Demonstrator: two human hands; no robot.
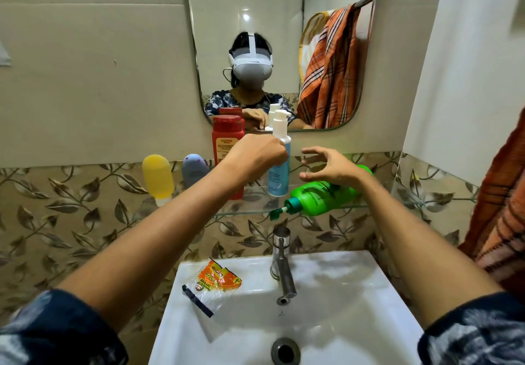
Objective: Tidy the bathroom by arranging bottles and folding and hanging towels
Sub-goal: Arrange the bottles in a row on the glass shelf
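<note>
Shelf work: your left hand (255, 154) is closed round the white pump bottle (279, 160), upright and seemingly on the glass shelf (397, 204). Right hand (332, 170), fingers spread, hovers over the toppled green bottle (321, 198) beside it; grip mid-body and stand it up

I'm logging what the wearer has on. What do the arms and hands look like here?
Both forearms are bare. Short sleeves, dark navy with a blotchy white-grey print, end near the elbows. The left hand and right hand wear no gloves; no rings, watch or bangles are visible.
</note>
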